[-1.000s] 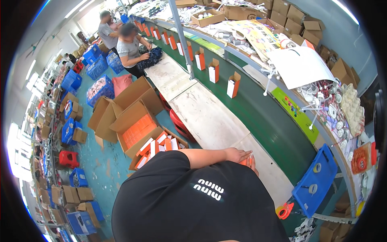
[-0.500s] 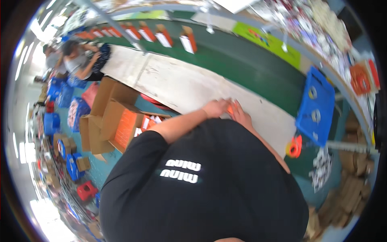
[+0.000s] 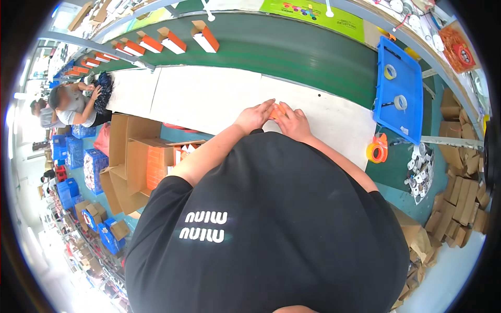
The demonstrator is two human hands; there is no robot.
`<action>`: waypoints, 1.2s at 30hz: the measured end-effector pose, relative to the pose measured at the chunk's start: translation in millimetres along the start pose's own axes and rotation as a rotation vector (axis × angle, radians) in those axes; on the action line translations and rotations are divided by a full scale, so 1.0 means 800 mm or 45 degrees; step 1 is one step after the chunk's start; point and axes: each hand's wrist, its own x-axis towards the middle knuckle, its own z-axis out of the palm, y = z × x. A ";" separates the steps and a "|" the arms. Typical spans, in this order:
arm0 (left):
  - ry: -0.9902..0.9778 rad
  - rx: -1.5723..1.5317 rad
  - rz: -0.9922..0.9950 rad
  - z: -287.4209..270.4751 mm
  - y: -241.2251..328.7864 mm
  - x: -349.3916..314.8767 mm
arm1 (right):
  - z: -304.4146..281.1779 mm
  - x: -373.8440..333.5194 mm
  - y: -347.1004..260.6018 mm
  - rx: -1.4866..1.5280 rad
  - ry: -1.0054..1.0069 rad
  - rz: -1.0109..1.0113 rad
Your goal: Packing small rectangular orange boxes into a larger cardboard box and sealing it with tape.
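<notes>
1. In the head view, the left hand [image 3: 254, 117] and the right hand [image 3: 294, 124] held a small orange piece [image 3: 275, 111] between them; both hands were bent in close and hid most of it, so I could not tell its full shape.
2. The orange piece was over the near part of the pale desk [image 3: 198, 94], just past the black shirt [image 3: 271, 208]; I could not tell if it touched the desk.
3. Soft, even pushes from both sides seemed best; a hard squeeze could have bent it.
4. It seemed wise for one hand to hold firm while the other worked; that way the piece would not slip.
5. An orange tape holder [image 3: 377, 148] sat to the right; big swings that way could have bumped it.
</notes>
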 end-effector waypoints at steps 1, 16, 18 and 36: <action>0.050 0.001 0.010 0.000 -0.001 0.000 | 0.002 0.002 -0.002 0.010 0.026 0.007; 0.047 0.237 0.144 0.015 -0.022 -0.013 | -0.005 0.008 -0.014 -0.072 -0.258 0.017; -0.084 -0.195 -0.181 0.010 -0.019 -0.008 | -0.003 0.014 -0.013 0.003 -0.173 0.053; -0.140 -0.723 -0.556 -0.016 0.006 0.023 | 0.010 0.000 -0.010 0.335 -0.016 0.216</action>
